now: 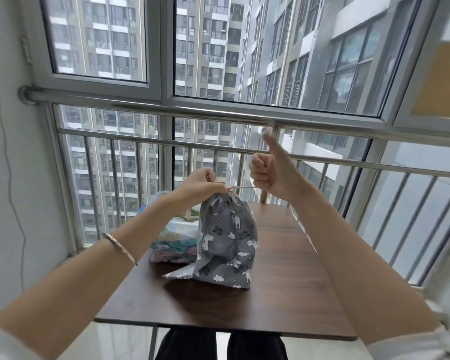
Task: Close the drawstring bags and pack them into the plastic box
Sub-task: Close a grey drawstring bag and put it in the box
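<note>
At the centre of a dark wooden table (283, 281) set against a balcony railing (218, 149), a person draws a grey unicorn-print drawstring bag (226, 237) closed. The left hand (205, 181) pinches the gathered neck, apparently to steady the bag and keep it upright against the pull. The right hand (268, 175), curled into a fist with the thumb raised, grips the white cord (244, 187) and draws it taut toward the table's right side. The neck looks almost fully cinched, so this step appears close to done. The bag stands on its base on the tabletop, not yet packed. Toward the table's left edge, just beside the bag and partly hidden behind it and the left forearm, sits the clear plastic box (161, 255). Pastel printed fabric (172, 242) shows through it, probably bags already stowed, though how many cannot be told. A pale, shiny flap (178, 274) juts out at the bag's lower left corner; whether it belongs to this bag or to another is unclear. A thin bracelet (120, 246) circles the left wrist. With the box so near, the move across looks short, but the standing bag blocks the view of how much room is left inside.
</note>
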The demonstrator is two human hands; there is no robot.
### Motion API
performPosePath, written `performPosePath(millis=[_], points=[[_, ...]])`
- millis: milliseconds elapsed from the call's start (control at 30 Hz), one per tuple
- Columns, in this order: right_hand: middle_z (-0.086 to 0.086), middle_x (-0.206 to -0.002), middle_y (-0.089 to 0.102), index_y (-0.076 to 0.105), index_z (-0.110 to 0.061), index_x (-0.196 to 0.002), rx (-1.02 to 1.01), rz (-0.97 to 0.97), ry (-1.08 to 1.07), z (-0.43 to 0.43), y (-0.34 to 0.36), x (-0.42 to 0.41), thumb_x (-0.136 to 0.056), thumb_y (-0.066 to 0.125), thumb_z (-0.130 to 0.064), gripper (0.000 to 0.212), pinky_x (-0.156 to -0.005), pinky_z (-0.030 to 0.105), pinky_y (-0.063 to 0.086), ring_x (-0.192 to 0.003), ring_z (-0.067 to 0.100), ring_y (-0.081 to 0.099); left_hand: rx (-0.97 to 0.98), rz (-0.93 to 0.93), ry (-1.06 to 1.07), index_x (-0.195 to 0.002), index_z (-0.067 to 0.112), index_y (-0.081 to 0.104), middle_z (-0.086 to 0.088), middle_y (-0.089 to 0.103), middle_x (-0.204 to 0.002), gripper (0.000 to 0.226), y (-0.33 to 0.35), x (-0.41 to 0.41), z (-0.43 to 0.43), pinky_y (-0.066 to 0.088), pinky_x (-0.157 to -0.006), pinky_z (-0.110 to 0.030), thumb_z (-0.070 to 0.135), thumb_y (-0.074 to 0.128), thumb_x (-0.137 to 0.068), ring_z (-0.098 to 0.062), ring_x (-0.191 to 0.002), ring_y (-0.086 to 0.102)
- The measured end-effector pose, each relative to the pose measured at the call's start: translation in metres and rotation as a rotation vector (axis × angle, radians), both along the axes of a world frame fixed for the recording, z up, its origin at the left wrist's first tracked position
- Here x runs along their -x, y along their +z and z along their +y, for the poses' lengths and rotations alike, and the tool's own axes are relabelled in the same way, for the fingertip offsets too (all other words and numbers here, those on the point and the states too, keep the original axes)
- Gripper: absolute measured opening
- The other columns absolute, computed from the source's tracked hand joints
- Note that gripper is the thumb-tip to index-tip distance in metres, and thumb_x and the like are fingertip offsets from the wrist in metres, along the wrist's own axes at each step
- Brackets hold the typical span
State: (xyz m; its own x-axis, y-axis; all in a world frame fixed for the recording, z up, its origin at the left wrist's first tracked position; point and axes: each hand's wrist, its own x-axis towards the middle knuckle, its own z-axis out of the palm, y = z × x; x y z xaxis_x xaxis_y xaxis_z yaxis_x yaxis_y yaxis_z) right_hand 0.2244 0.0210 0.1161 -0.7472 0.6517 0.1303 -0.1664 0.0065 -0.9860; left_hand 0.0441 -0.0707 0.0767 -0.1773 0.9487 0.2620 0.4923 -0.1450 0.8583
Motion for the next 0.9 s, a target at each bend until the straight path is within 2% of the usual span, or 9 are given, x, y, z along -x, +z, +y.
performPosePath(millis=[67, 200, 400, 500, 633, 667, 700, 733, 900], points=[[-0.005, -0.057, 0.018, 0.036, -0.019, -0.056, 0.022, -0.083, -0.002, 0.003, 0.003, 0.001, -0.085, 0.043, -0.070, 0.058, -0.044, 0.024, 0.012, -0.050, 0.013, 0.014, 0.036, -0.018, -0.064, -0.077, 0.016, 0.041, -0.001, 0.053, -0.068, 0.033, -0.003, 0.000, -0.002, 0.040, -0.052, -0.016, 0.016, 0.074, -0.081, -0.007, -0.056, 0.052], [-0.002, -0.061, 0.040, 0.046, -0.014, -0.073, 0.104, -0.235, -0.131, 0.011, 0.000, 0.000, -0.088, 0.052, -0.044, 0.034, -0.040, 0.017, 0.025, -0.050, 0.009, 0.028, 0.087, -0.066, -0.107, -0.081, 0.016, 0.051, -0.001, 0.053, -0.079, 0.023, -0.001, -0.001, -0.007, 0.035, -0.060, -0.017, 0.034, 0.054, -0.094, -0.008, -0.067, 0.046], [-0.001, -0.058, 0.047, 0.057, 0.000, -0.093, -0.014, -0.518, -0.217, 0.019, -0.016, -0.003, -0.102, 0.039, -0.020, 0.028, -0.039, 0.016, 0.026, -0.046, 0.007, 0.033, 0.075, -0.513, -0.181, -0.073, 0.013, 0.047, 0.004, 0.045, -0.062, 0.030, 0.003, 0.022, -0.011, 0.026, -0.055, -0.022, 0.030, 0.044, -0.098, -0.008, -0.055, 0.033], [-0.004, -0.047, 0.046, 0.062, 0.001, -0.094, -0.167, -0.675, -0.282, 0.016, -0.020, -0.007, -0.101, 0.045, -0.017, 0.026, -0.033, 0.016, 0.024, -0.036, 0.005, 0.032, 0.089, -0.349, -0.209, -0.075, 0.011, 0.051, 0.003, 0.045, -0.065, 0.033, -0.002, 0.032, -0.013, 0.027, -0.059, -0.022, 0.042, 0.051, -0.086, -0.010, -0.059, 0.033], [0.001, -0.065, 0.051, 0.062, 0.001, -0.093, -0.480, -0.926, -0.296, 0.017, -0.010, -0.005, -0.092, 0.060, -0.016, 0.018, -0.038, 0.016, 0.027, -0.043, 0.007, 0.034, 0.200, 0.064, -0.277, -0.088, 0.009, 0.059, -0.003, 0.060, -0.084, 0.055, 0.001, 0.034, -0.020, 0.038, -0.082, -0.023, 0.061, 0.055, -0.070, -0.010, -0.076, 0.048], [0.002, -0.068, 0.050, 0.059, 0.000, -0.089, -0.572, -0.988, -0.295, 0.017, -0.007, -0.001, -0.091, 0.061, -0.015, 0.015, -0.040, 0.018, 0.028, -0.046, 0.008, 0.034, 0.218, 0.165, -0.294, -0.089, 0.010, 0.062, -0.017, 0.055, -0.114, 0.052, 0.007, 0.032, -0.021, 0.038, -0.087, -0.024, 0.059, 0.054, -0.073, -0.011, -0.078, 0.049], [0.002, -0.070, 0.050, 0.055, -0.004, -0.084, -0.668, -1.071, -0.270, 0.015, -0.004, 0.004, -0.090, 0.060, -0.014, 0.013, -0.042, 0.018, 0.029, -0.049, 0.009, 0.035, 0.233, 0.252, -0.311, -0.087, 0.011, 0.063, 0.016, 0.039, -0.085, 0.048, 0.016, 0.029, -0.022, 0.038, -0.085, -0.025, 0.056, 0.055, -0.075, -0.012, -0.077, 0.049], [0.001, -0.071, 0.050, 0.052, -0.007, -0.079, -0.751, -1.168, -0.218, 0.012, -0.001, 0.010, -0.090, 0.060, -0.013, 0.015, -0.042, 0.018, 0.029, -0.050, 0.009, 0.035, 0.247, 0.323, -0.320, -0.082, 0.013, 0.062, 0.001, 0.056, -0.075, 0.042, 0.025, 0.026, -0.023, 0.039, -0.078, -0.022, 0.054, 0.057, -0.076, -0.010, -0.071, 0.048], [-0.001, -0.062, 0.048, 0.058, -0.009, -0.070, -0.918, -1.522, 0.024, -0.001, 0.007, 0.031, -0.087, 0.065, -0.023, 0.023, -0.045, 0.021, 0.029, -0.048, 0.012, 0.035, 0.334, 0.618, -0.245, -0.070, 0.020, 0.064, 0.013, 0.048, -0.058, 0.026, 0.060, 0.019, -0.018, 0.033, -0.054, -0.018, 0.043, 0.067, -0.082, -0.005, -0.053, 0.039]])
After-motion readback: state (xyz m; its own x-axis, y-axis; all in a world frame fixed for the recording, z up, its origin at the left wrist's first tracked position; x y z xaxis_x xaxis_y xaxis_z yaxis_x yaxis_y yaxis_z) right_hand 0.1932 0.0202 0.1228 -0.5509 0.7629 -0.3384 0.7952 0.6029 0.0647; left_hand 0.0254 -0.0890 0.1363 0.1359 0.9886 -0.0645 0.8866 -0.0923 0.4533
